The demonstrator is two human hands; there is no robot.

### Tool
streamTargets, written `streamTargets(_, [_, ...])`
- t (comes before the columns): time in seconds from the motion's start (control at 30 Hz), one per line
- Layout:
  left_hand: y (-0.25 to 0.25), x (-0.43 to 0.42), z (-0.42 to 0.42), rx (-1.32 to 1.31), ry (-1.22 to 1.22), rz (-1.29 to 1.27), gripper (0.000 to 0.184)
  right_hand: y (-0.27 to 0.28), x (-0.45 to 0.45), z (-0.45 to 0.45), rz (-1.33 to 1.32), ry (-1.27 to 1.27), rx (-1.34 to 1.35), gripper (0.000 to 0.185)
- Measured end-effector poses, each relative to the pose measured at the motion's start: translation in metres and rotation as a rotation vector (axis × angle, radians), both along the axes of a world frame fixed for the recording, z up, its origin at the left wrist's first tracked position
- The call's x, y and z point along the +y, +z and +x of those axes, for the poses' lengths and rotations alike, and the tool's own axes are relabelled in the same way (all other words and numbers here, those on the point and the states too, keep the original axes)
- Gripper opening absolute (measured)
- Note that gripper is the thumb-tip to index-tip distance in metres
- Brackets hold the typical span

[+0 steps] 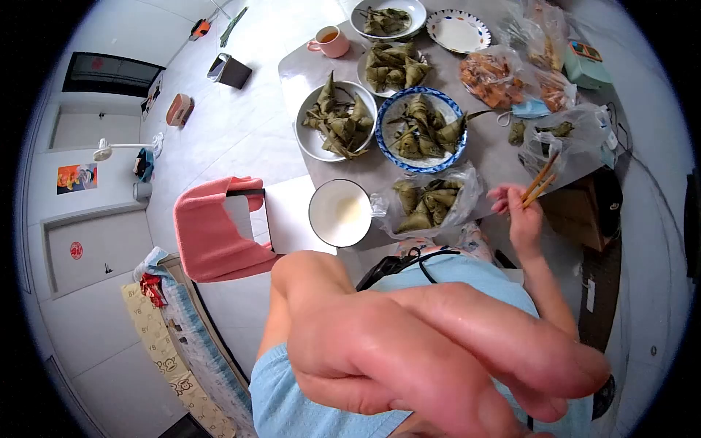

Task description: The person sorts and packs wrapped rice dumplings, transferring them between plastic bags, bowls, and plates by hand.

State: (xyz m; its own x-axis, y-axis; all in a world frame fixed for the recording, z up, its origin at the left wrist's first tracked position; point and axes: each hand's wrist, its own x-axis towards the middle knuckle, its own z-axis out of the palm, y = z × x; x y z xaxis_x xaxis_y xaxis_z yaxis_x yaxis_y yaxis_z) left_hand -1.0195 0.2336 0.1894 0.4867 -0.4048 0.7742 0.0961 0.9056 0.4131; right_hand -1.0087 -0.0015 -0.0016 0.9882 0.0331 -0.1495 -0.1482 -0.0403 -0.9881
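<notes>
My left hand (409, 343) is raised close to the camera and fills the lower middle of the view. Its fingers are stretched out and a little bent, some tips run out of view, and nothing shows in them. On the right, my right hand (524, 228) grips a pair of chopsticks (540, 179) that point up and away. Left of that hand, at the table's near edge, a clear plastic bag (471, 186) holds several leaf-wrapped zongzi (431, 204). Beside the bag stands a white pot (340, 213) with a pale layer at the bottom.
Zongzi fill a blue-rimmed bowl (462, 139), a white bowl (300, 135) and two dishes farther back on the grey table (489, 150). A pink cup (333, 45), a patterned plate (458, 31) and bags of brown food (491, 77) stand behind. A chair with a pink cover (208, 233) is at left.
</notes>
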Motion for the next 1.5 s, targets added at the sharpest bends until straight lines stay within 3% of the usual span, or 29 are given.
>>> streamTargets(0.1, [0.01, -0.028, 0.028, -0.274, 0.18, -0.143, 0.04, 0.007, -0.053, 0.028, -0.197, -0.187, -0.075, 0.028])
streamTargets(0.2, [-0.003, -0.045, 0.021, 0.009, -0.22, 0.134, 0.046, 0.019, -0.127, 0.075, -0.461, -0.433, -0.132, 0.03])
streamTargets(0.33, [0.003, -0.105, 0.061, -0.134, 0.326, 0.401, 0.036, -0.002, -0.226, 0.143, -0.759, -0.552, -0.423, 0.038])
streamTargets(0.4, [-0.032, -0.148, 0.077, -0.142, 0.796, 0.724, 0.041, 0.004, -0.243, 0.165, -1.182, -0.458, -0.371, 0.04])
streamTargets(0.53, [-0.148, -0.231, 0.131, -0.521, 1.054, 1.307, 0.047, -0.029, -0.287, 0.197, -1.07, -0.219, -0.466, 0.033])
streamTargets(0.6, [-0.202, -0.249, 0.142, -0.612, 1.136, 1.396, 0.046, -0.005, -0.286, 0.191, -0.831, 0.045, -0.059, 0.027])
streamTargets(0.63, [-0.227, -0.254, 0.146, -0.778, 1.103, 1.598, 0.039, -0.007, -0.293, 0.186, -0.832, 0.051, -0.053, 0.027])
streamTargets(0.67, [-0.24, -0.263, 0.151, -0.952, 1.06, 1.793, 0.033, -0.01, -0.3, 0.184, -0.668, 0.032, -0.059, 0.027])
streamTargets(0.7, [-0.238, -0.267, 0.149, -0.947, 1.057, 1.794, 0.033, -0.011, -0.305, 0.178, -0.503, 0.012, -0.062, 0.027])
streamTargets(0.77, [-0.224, -0.261, 0.137, -0.971, 0.775, 1.849, 0.016, 0.002, -0.316, 0.169, -0.49, 0.003, -0.046, 0.026])
streamTargets(0.87, [-0.2, -0.255, 0.132, -0.926, 0.736, 1.83, 0.008, 0.011, -0.33, 0.168, -0.37, 0.048, 0.027, 0.024])
streamTargets(1.13, [-0.121, -0.259, 0.143, -1.138, 1.007, 1.676, 0.008, 0.044, -0.335, 0.17, -0.059, -0.015, -0.037, 0.023])
streamTargets(1.23, [-0.119, -0.258, 0.133, -1.156, 1.047, 1.7, 0.008, 0.03, -0.345, 0.156, -0.114, 0.052, -0.026, 0.02])
streamTargets(1.37, [-0.146, -0.251, 0.12, -1.037, 0.888, 1.71, 0.014, -0.001, -0.339, 0.13, -0.025, 0.141, 0.005, 0.02])
streamTargets(1.43, [-0.155, -0.255, 0.12, -0.992, 0.85, 1.696, 0.016, -0.007, -0.34, 0.121, -0.102, 0.205, 0.029, 0.02])
streamTargets(1.5, [-0.162, -0.274, 0.124, -0.736, 1.017, 1.467, 0.021, -0.007, -0.332, 0.114, -0.028, 0.211, 0.012, 0.025])
